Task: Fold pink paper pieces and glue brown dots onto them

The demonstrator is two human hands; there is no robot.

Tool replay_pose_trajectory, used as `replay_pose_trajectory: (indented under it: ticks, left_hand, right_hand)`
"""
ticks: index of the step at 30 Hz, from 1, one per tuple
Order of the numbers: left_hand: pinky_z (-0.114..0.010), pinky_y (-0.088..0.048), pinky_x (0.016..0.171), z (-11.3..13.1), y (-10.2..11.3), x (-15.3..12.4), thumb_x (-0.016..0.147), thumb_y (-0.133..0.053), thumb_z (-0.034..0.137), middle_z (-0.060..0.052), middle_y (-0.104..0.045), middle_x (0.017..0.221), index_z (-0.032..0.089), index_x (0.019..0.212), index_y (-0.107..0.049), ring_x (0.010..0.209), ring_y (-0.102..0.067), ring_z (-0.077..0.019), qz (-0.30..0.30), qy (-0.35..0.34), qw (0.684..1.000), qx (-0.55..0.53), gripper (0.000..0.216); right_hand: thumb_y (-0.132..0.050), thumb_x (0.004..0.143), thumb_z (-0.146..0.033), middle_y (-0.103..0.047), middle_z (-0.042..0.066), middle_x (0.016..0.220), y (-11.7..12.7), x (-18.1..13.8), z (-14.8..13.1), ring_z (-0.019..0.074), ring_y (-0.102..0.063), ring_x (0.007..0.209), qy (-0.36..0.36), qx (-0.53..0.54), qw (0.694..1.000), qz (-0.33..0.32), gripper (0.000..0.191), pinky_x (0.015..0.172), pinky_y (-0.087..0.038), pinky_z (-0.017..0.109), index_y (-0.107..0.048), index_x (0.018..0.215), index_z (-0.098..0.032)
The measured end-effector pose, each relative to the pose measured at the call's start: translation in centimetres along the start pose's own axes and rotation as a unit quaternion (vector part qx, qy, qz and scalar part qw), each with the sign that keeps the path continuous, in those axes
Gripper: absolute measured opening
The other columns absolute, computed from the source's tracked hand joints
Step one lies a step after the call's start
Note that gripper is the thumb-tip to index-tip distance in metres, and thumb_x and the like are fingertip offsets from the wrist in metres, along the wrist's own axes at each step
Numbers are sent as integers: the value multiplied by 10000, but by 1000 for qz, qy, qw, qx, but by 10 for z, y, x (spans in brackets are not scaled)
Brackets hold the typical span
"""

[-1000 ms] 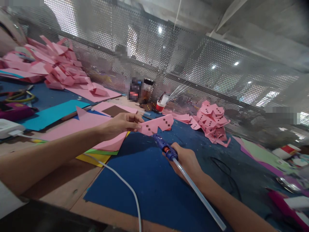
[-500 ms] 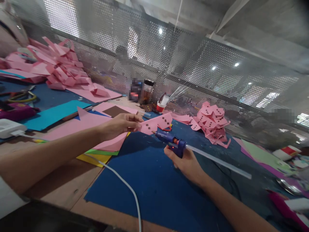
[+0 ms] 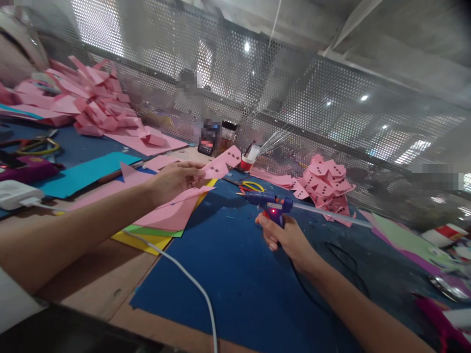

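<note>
My left hand (image 3: 175, 180) pinches one end of a pink paper strip (image 3: 222, 164) marked with small dark diamonds; the strip tilts up to the right above the table. My right hand (image 3: 281, 234) is wrapped round the handle of a blue glue gun (image 3: 270, 202) with a red light lit. A long clear glue stick (image 3: 331, 214) sticks out of its back. The gun's nozzle points left, apart from the strip. Below my left hand lie stacked pink, green and yellow paper sheets (image 3: 162, 215).
Dotted pink folded pieces (image 3: 326, 186) are heaped at the right, folded pink strips (image 3: 95, 105) at the left. Yellow-handled scissors (image 3: 252, 186) lie behind the gun. A red-and-white cup (image 3: 249, 161) stands by the perforated metal screen (image 3: 294, 98). A white cable (image 3: 191, 279) crosses the blue sheet (image 3: 221, 289).
The pink strip in my left hand has moved up and left, away from the nozzle. My right hand has turned the glue gun more level and shifted slightly right.
</note>
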State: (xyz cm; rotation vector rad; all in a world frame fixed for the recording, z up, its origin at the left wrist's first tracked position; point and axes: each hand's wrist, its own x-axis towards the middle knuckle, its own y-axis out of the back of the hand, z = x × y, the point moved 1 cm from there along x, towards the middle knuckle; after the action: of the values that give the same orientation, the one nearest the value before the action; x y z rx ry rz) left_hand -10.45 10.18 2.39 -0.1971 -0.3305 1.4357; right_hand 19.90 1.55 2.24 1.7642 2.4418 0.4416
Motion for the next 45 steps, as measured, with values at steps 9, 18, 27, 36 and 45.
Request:
replay_pose_trajectory:
  ticks: [9, 18, 27, 36, 45]
  left_hand:
    - [-226, -410, 637, 8, 12, 5, 622, -803, 100, -15, -693, 783, 114, 856, -736, 717, -551, -102, 85, -52, 995, 21, 243]
    - [-233, -440, 634, 11, 31, 10, 557, -809, 89, -23, -688, 720, 110, 850, -722, 707, -587, -122, 187, -53, 981, -3, 307]
    - [-256, -441, 665, 5, 42, 15, 573, -794, 104, -19, -693, 731, 130, 820, -734, 714, -585, -120, 187, -44, 981, 7, 255]
    - [-283, -433, 730, 1, 48, 17, 655, -776, 98, -22, -699, 801, 156, 835, -728, 784, -566, -135, 158, -34, 986, 34, 195]
    - [-265, -434, 717, 4, 41, 14, 642, -782, 92, -27, -683, 822, 140, 810, -718, 791, -553, -133, 156, -36, 986, 37, 185]
  right_hand:
    - [-612, 870, -507, -440, -80, 506, 4, 47, 4, 84, -436, 425, 16, -67, 998, 3, 325, 470, -393, 228, -572, 829, -187]
    - [-612, 863, -501, -482, -77, 471, 3, 100, 22, 104, -478, 415, 6, -136, 990, -41, 310, 491, -403, 234, -547, 833, -199]
    - [-607, 875, -495, -513, -63, 449, -1, 117, 27, 106, -495, 403, -30, -177, 981, -68, 303, 468, -410, 225, -545, 846, -200]
    - [-613, 867, -501, -520, -58, 437, -2, 118, 25, 114, -501, 393, -43, -188, 978, -75, 303, 448, -414, 235, -578, 840, -201]
    - [-609, 867, -495, -513, -56, 433, -3, 117, 25, 117, -508, 400, -34, -197, 977, -73, 304, 462, -414, 235, -569, 793, -203]
